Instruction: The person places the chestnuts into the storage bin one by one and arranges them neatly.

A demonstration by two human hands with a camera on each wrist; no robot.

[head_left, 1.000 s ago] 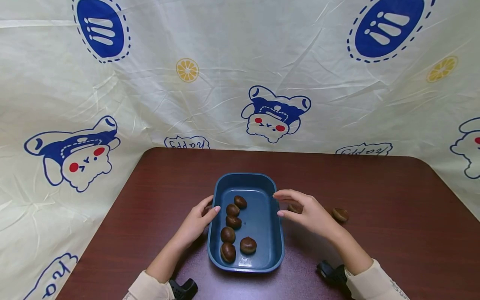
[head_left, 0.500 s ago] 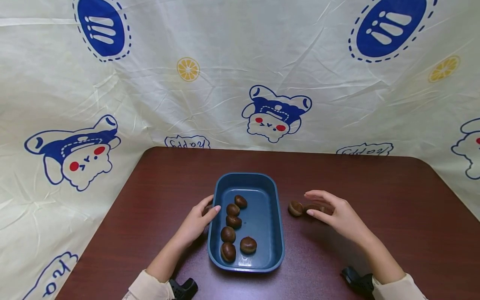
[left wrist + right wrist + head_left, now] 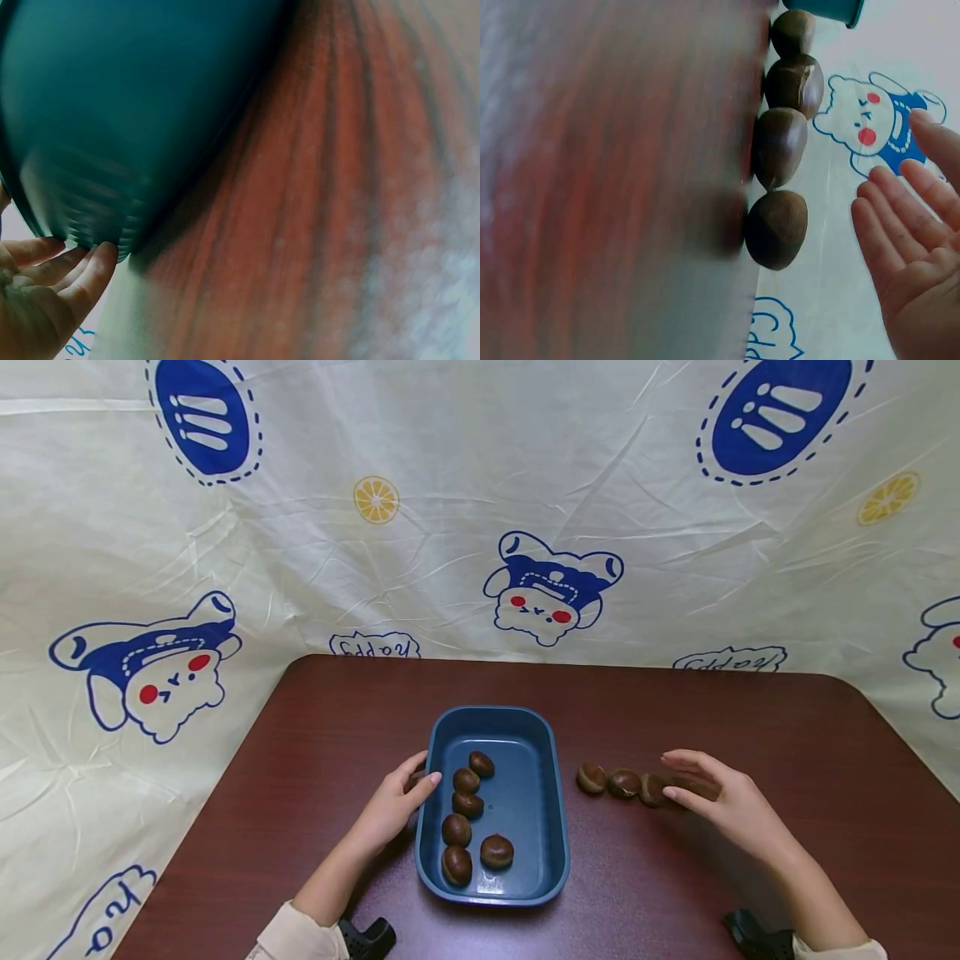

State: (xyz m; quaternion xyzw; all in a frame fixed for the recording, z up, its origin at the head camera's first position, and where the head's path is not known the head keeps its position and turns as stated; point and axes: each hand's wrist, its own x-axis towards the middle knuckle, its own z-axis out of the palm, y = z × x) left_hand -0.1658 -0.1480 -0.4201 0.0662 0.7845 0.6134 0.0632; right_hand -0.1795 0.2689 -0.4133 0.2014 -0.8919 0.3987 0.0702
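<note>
A blue rectangular tray (image 3: 525, 806) stands on the brown table, with several chestnuts (image 3: 467, 804) lying in it, mostly along its left side. My left hand (image 3: 393, 800) holds the tray's left edge. Its thumb rests over the rim, and its fingers (image 3: 94, 277) touch the outer wall in the left wrist view. To the right of the tray, several more chestnuts (image 3: 624, 783) lie in a row. My right hand (image 3: 727, 797) hovers at the row's right end, partly hiding the last chestnut (image 3: 777, 229). In the right wrist view its fingers are extended, apart from the chestnuts, holding nothing.
The dark brown table (image 3: 360, 710) reaches back to a pale hanging cloth (image 3: 435, 577) with blue cartoon prints. Dark devices sit at both wrists, the left one (image 3: 367, 938) and the right one (image 3: 757, 935).
My right hand has moved rightward from the tray's right edge along the chestnut row, uncovering chestnuts nearer the tray. My left hand and the tray have stayed put.
</note>
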